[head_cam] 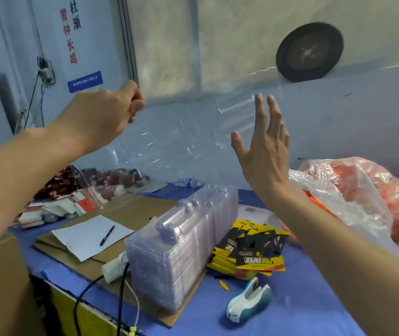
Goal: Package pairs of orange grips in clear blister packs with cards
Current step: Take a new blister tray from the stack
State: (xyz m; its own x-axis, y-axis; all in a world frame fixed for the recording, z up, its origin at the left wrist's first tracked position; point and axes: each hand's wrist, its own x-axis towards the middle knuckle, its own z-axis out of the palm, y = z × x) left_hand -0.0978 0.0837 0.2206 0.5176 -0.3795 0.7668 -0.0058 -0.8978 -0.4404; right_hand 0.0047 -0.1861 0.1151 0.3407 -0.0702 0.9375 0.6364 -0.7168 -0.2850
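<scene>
Clear film (181, 146), held above blister packs (176, 251), likely to uncover them; left hand (106, 115) pinches its corner; right hand (264, 151), fingers straight and spread, steadies it.

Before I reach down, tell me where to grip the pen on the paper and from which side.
Pinch the pen at mid-barrel, coming straight down from above. It lies flat and diagonal on the white paper, with bare paper along both sides, so finger and thumb can close across the barrel. The ends look narrower and would probably slip.

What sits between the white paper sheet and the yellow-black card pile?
Head view: the tall stack of clear plastic blister packs.
</scene>
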